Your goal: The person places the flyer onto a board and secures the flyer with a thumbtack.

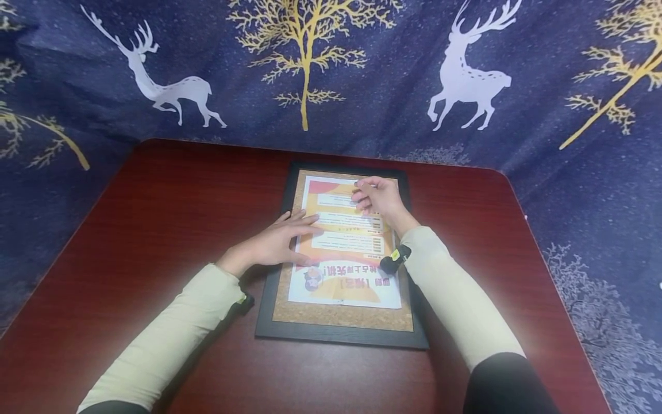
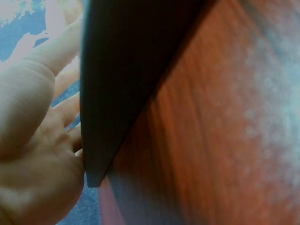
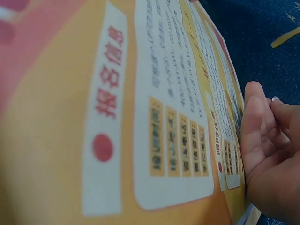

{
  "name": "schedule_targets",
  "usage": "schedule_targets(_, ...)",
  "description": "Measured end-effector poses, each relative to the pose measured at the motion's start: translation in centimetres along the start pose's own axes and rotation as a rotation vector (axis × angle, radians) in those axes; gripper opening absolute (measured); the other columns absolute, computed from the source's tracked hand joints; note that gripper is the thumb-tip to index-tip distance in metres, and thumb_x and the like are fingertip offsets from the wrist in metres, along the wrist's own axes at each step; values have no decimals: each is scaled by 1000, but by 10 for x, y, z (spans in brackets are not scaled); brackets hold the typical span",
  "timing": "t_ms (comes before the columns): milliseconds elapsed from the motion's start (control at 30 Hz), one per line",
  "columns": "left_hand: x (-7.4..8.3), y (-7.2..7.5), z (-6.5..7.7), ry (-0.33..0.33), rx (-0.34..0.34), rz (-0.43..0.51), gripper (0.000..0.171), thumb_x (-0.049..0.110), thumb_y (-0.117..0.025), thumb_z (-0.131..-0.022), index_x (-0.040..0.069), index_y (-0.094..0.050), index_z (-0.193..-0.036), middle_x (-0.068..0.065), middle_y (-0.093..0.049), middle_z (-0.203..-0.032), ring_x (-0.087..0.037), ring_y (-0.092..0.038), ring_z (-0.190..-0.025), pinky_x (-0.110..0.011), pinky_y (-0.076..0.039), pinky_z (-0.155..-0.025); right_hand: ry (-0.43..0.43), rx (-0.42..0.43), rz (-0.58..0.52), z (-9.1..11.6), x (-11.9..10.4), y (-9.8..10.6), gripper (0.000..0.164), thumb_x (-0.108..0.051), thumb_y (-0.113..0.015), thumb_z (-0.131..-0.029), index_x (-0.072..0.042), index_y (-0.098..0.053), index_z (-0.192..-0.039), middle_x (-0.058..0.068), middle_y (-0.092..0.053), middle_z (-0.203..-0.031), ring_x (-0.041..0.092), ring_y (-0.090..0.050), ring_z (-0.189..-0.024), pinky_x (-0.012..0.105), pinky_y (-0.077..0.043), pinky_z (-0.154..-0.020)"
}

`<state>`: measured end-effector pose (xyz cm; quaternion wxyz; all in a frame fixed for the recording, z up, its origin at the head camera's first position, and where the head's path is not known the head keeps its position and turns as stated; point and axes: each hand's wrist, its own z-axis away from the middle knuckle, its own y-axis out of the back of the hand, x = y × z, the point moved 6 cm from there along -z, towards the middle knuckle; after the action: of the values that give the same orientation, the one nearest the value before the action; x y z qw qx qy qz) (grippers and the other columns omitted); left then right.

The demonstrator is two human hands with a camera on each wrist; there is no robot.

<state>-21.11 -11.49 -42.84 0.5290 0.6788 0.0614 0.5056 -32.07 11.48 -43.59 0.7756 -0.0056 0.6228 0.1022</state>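
Observation:
A printed orange-and-white poster (image 1: 341,290) lies upside down to me on a cork board (image 1: 357,321) with a black frame (image 1: 341,339). My left hand (image 1: 274,241) reaches over the frame's left side, fingers spread and straight on the poster's left edge; in the left wrist view the palm shows beside the black frame (image 2: 117,84). Over the poster's far right part is my right hand (image 1: 381,198), thumb and index finger together. Between their tips, the right wrist view shows a small silvery pin (image 3: 275,99), mostly hidden by the fingers. The other fingers curl loosely near the paper.
The board rests on a dark red wooden table (image 1: 196,201). Behind the table hangs a dark blue cloth (image 1: 372,115) with white deer and golden trees. A small black wrist camera (image 1: 394,260) on the right sleeve overlaps the poster in the head view.

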Motion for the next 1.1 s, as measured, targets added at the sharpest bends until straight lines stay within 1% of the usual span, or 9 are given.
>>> schedule_targets(200,1,0,-1,10,-4,2,73,42,-82,-83,17,-55,-146,-6,-29,-163,-33,-8,-153,-49,3,-122,-12,10,20,-3,1,1,25,-18,-58,-104,1,-66,-118,7,-73,-75,12,-66,-52,22,-51,-44)
schedule_targets(367,1,0,-2,18,-8,1,74,42,-83,-83,18,-55,-146,-5,-29,-163,-32,-7,-153,-49,3,-122,-24,11,37,-6,2,0,25,-20,-59,-103,-2,-67,-119,8,-73,-74,13,-65,-50,23,-49,-42)
schedule_targets(600,1,0,-2,19,-10,3,74,42,-83,-82,19,-55,-146,-4,-29,-163,-31,-6,-153,-49,3,-122,-72,10,57,-10,4,-2,26,-20,-59,-104,-2,-68,-121,8,-72,-71,12,-63,-49,22,-47,-41)
schedule_targets(833,-1,-1,-1,23,-2,7,74,43,-83,-82,18,-55,-146,-4,-29,-163,-31,-7,-153,-48,3,-122,-103,7,74,-11,4,-3,24,-17,-55,-105,-2,-66,-121,8,-70,-68,12,-62,-47,23,-51,-43)
schedule_targets(1100,-2,-2,-2,22,0,23,75,45,-83,-82,18,-55,-146,-4,-29,-163,-31,-6,-153,-50,4,-122,-156,1,117,-11,1,-4,24,-18,-53,-106,-5,-67,-121,8,-69,-68,12,-61,-46,24,-53,-46)
